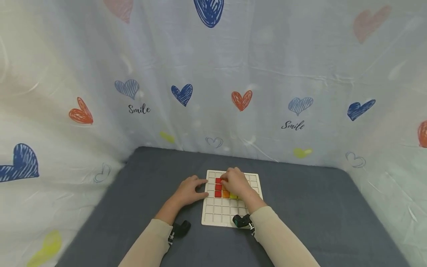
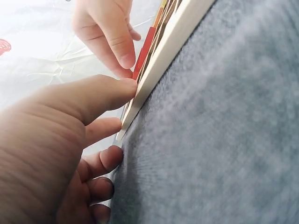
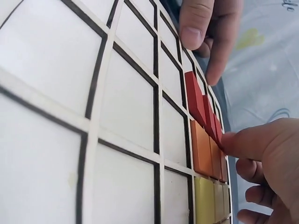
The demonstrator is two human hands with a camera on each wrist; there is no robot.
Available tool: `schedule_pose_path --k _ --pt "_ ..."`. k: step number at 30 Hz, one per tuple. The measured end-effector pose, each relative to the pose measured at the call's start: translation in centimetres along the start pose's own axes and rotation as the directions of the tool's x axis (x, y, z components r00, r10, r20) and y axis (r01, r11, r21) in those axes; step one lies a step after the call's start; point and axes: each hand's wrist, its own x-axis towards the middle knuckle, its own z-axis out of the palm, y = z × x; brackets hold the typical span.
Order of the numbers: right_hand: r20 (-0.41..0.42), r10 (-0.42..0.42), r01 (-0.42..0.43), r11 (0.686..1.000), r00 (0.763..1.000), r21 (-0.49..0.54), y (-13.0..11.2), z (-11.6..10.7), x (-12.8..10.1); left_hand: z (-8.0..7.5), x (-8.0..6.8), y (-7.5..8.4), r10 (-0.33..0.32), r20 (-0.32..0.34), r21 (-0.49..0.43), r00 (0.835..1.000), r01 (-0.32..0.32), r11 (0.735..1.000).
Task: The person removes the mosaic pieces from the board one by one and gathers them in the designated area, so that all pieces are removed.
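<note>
A pale square grid board (image 1: 217,218) lies on the grey cloth, with red tiles (image 1: 218,187) in one column. Orange tiles (image 3: 202,148) and yellow tiles (image 3: 204,198) fill cells beside them. My left hand (image 1: 188,191) rests at the board's left side, its thumb (image 2: 126,88) against the rim and its fingers extended along the edge. Over the far part of the board, my right hand (image 1: 236,182) bends its fingers down, thumb tip (image 3: 231,142) at the farthest red tile. Part of the coloured rows is hidden beneath this hand.
Grey cloth (image 1: 160,163) covers the tabletop around the board. A white curtain (image 1: 213,66) printed with hearts stands behind and at both sides. Black wrist cameras, one on the left wrist (image 1: 181,228) and one on the right wrist (image 1: 241,221), sit near the board's front.
</note>
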Motion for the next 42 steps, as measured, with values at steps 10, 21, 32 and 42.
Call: schedule_pose_path --k 10,21,32,42 --pt "-0.027 0.074 -0.073 0.995 0.997 0.062 0.0 0.3 0.2 0.3 0.1 0.3 -0.025 -0.007 0.043 1.000 0.025 0.999" --pt "-0.045 0.092 -0.087 0.991 0.995 0.101 1.1 -1.0 -0.4 0.9 0.1 1.4 -0.130 -0.026 0.057 0.991 0.131 0.990" --pt "-0.090 0.112 -0.098 0.984 0.990 0.150 3.9 -4.1 -2.1 0.4 0.3 2.0 -0.186 -0.049 0.010 0.981 0.187 0.982" --pt "-0.117 0.152 -0.138 0.983 0.981 0.122 7.9 -5.6 -5.0 0.8 0.2 1.8 -0.193 -0.052 0.016 0.980 0.194 0.981"
